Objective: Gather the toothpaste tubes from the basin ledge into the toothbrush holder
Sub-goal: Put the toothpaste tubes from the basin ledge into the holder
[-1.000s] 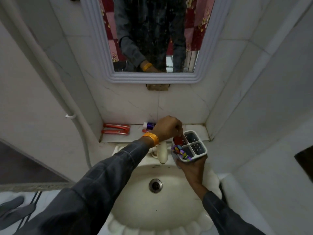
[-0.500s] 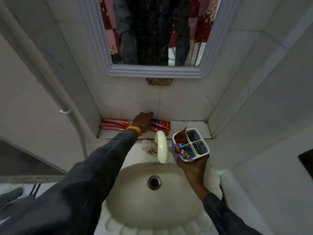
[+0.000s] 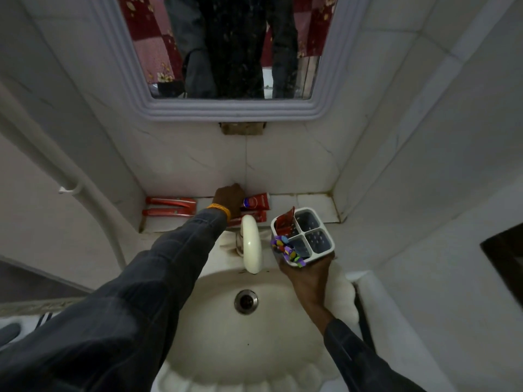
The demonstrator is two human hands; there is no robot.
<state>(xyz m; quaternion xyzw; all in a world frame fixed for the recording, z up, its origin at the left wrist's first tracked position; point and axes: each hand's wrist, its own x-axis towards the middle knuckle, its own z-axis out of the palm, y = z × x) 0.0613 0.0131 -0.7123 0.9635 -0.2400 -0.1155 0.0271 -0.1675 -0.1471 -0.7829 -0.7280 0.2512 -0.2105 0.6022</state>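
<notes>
My right hand [image 3: 307, 274] holds a white four-compartment toothbrush holder [image 3: 318, 241] above the basin's right rim. One red toothpaste tube [image 3: 285, 223] stands in its back-left compartment, and a colourful ornament [image 3: 287, 250] sits on its front-left corner. My left hand [image 3: 229, 198] reaches to the tiled ledge, fingers curled over the cap end of a red tube with a blue logo [image 3: 257, 201], which lies flat. Another red tube [image 3: 256, 216] lies just in front of it. Two more red tubes [image 3: 171, 206] lie side by side at the ledge's left end.
A cream tap [image 3: 251, 244] juts out over the basin [image 3: 246, 349] between my arms, just below the ledge [image 3: 314, 206]. A framed mirror [image 3: 232, 108] hangs above. Tiled walls close in on both sides, and a white pipe [image 3: 65, 176] runs down the left wall.
My left hand has left the holder, where a red tube now stands, and moved back to the ledge, closing over the cap end of the blue-logo tube. The holder stays in my right hand.
</notes>
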